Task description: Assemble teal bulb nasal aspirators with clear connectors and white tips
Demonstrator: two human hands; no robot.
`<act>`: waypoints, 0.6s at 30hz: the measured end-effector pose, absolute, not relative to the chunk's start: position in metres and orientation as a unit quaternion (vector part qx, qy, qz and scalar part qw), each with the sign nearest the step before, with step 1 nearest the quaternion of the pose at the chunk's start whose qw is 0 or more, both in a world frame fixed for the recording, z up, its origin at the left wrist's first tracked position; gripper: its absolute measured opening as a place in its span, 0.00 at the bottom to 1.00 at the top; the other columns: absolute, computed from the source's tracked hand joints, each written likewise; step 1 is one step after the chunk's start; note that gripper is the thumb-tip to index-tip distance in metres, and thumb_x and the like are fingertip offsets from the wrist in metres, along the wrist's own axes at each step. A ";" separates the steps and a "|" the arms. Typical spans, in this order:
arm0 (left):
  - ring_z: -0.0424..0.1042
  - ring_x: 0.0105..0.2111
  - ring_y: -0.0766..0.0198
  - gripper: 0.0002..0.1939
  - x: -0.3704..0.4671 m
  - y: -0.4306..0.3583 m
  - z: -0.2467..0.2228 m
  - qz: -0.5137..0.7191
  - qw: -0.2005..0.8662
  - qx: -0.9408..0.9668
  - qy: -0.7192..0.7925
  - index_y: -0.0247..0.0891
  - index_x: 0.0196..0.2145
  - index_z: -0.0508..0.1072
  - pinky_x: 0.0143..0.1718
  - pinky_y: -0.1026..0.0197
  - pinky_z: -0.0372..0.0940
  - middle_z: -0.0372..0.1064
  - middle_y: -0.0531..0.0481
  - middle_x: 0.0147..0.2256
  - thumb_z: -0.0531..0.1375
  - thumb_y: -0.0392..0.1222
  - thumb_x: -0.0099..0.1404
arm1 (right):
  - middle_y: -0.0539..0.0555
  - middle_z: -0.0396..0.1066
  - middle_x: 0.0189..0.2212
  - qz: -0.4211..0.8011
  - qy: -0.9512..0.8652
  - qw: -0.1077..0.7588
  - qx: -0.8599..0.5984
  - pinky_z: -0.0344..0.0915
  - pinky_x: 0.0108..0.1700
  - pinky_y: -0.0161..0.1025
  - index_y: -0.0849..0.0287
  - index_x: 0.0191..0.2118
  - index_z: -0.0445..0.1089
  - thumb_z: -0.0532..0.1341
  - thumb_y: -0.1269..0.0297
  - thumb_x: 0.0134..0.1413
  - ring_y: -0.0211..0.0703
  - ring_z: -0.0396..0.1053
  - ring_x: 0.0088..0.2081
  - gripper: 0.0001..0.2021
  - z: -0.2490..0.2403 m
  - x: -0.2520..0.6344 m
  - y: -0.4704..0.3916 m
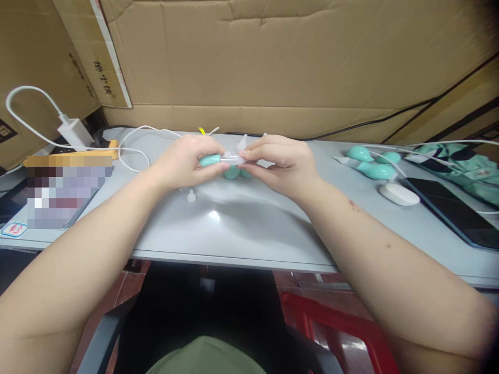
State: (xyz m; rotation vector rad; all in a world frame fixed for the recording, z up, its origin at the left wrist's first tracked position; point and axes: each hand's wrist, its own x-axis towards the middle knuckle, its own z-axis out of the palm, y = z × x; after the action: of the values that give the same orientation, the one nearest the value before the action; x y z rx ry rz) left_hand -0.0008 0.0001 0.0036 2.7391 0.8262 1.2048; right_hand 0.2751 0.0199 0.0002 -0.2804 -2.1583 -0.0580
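Note:
My left hand (191,162) is closed round a teal bulb (209,160) with a clear tube (228,158) on its right end. From the other side, my right hand (278,162) pinches a translucent white tip (242,146) at the tube's end. The two hands almost meet above the middle of the grey table (234,234). More teal pieces (231,172) lie just behind and below the fingers, partly hidden. A small white nozzle piece (191,196) stands on the table below my left hand.
At the right lie several teal bulbs (376,170), a white oval case (399,194), a dark phone (456,210) and a patterned teal bag (463,169). At the left are a white charger (76,134), an orange power strip (113,149) and a blurred-out device (70,195). Cardboard (273,62) rises behind.

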 end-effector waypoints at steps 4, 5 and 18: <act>0.80 0.35 0.58 0.15 -0.001 0.000 0.003 0.381 0.013 0.885 0.268 0.41 0.41 0.85 0.39 0.56 0.69 0.85 0.47 0.37 0.64 0.54 0.76 | 0.53 0.88 0.39 -0.030 -0.887 0.442 -0.132 0.78 0.39 0.47 0.52 0.42 0.84 0.71 0.67 0.72 0.49 0.83 0.38 0.05 0.001 0.276 0.019; 0.79 0.34 0.59 0.15 -0.002 0.000 0.003 0.379 0.009 0.885 0.269 0.41 0.41 0.85 0.39 0.56 0.68 0.84 0.48 0.36 0.64 0.54 0.76 | 0.53 0.87 0.39 -0.028 -0.889 0.435 -0.137 0.77 0.38 0.47 0.51 0.42 0.84 0.71 0.66 0.72 0.48 0.82 0.37 0.05 0.001 0.277 0.018; 0.69 0.29 0.61 0.15 -0.002 -0.006 0.006 0.348 -0.044 0.895 0.277 0.41 0.42 0.87 0.32 0.57 0.59 0.72 0.49 0.31 0.63 0.51 0.78 | 0.49 0.84 0.32 0.055 -0.893 0.406 -0.188 0.73 0.37 0.44 0.50 0.44 0.86 0.70 0.63 0.72 0.45 0.77 0.32 0.05 0.005 0.278 0.010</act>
State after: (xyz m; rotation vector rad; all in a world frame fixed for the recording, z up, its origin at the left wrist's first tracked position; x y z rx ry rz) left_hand -0.0017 -0.0061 0.0056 2.8919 0.8947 1.1246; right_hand 0.2777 0.0099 0.0048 -0.4744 -2.2518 0.1398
